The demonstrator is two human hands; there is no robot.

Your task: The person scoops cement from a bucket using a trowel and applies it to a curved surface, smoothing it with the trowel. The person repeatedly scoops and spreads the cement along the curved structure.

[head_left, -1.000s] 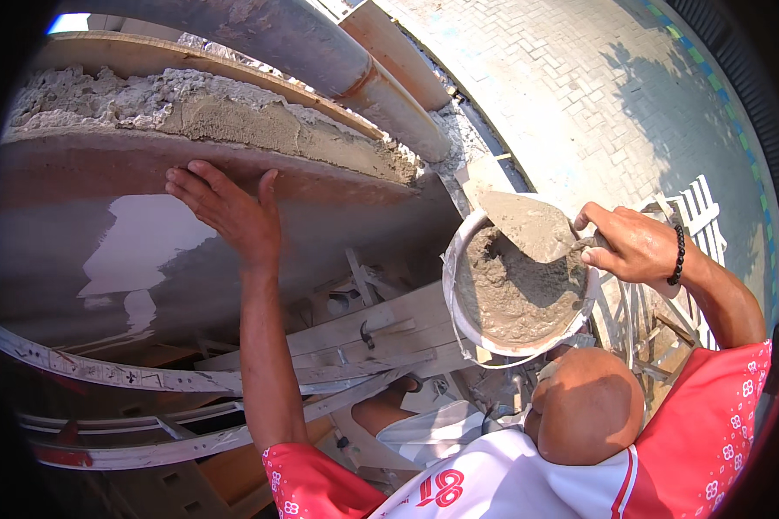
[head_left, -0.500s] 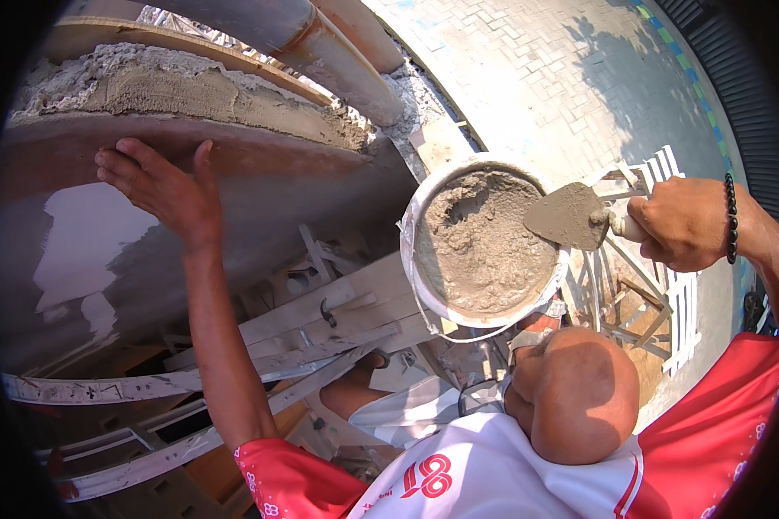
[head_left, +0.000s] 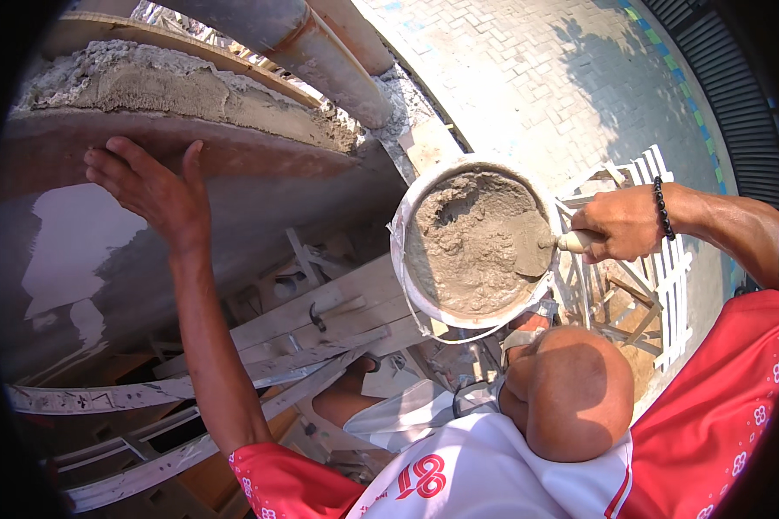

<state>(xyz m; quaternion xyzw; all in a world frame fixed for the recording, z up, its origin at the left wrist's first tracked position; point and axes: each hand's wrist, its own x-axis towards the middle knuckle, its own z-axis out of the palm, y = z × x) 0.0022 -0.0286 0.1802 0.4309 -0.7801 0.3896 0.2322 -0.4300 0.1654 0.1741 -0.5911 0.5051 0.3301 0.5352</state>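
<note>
My right hand point(head_left: 618, 223) is closed around the handle of a pointed trowel point(head_left: 535, 246). The trowel's blade lies in wet grey mortar point(head_left: 467, 251), near the right side of a round bucket point(head_left: 401, 259) with a pale rim and a wire handle. On the left, my left hand point(head_left: 154, 190) is open with its fingers spread, against or just in front of a smooth wall face point(head_left: 259, 160); whether the palm presses on it is hard to tell. Above that hand, a rough band of mortar point(head_left: 173, 91) runs along the wall's top.
Thick pipes point(head_left: 320, 60) slant across the top, beside a wooden strip point(head_left: 208, 56). Below lie planks point(head_left: 363, 290), a hammer point(head_left: 333, 311) and a ladder-like metal frame point(head_left: 112, 398). White slatted framework point(head_left: 666, 268) stands at right, with paving point(head_left: 510, 69) beyond.
My right hand has moved left and slightly down, bringing the trowel blade from over the bucket's right rim into the mortar. My left hand stays at the wall.
</note>
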